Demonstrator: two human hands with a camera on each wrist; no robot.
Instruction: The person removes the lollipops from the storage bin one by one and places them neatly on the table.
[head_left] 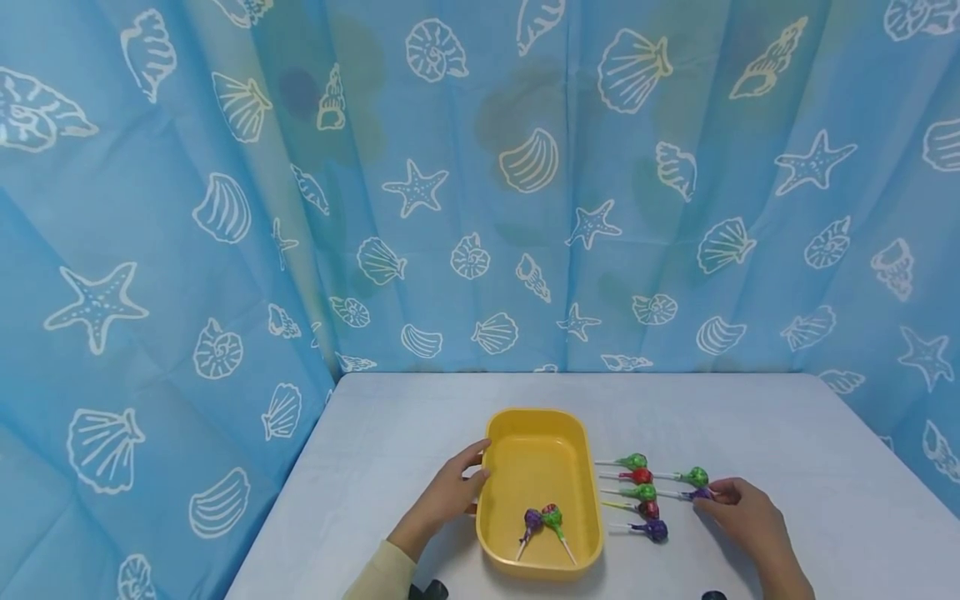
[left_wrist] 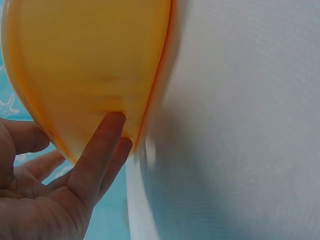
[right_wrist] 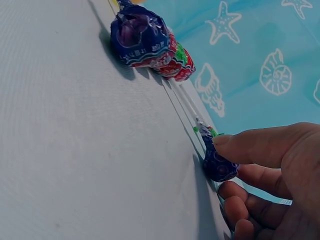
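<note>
Tray [head_left: 542,433] sits mid-table [head_left: 787,433], w/ two lollipops [head_left: 543,522] in its near end, heads touching. Left hand [head_left: 448,493] on tray's left wall. Right of tray: loose lollipops [head_left: 638,492] in a column, sticks toward tray; two more lie further right. Right hand [head_left: 742,510] at the nearer of those, seemingly touching it; its head is partly hidden.

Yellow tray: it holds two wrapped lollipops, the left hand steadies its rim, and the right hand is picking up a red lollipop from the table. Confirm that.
One detail is wrong. The right hand is pinching a purple lollipop, not a red one, as the right wrist view shows. The rest stands: the yellow tray holds two wrapped lollipops and the left hand touches its rim.
</note>
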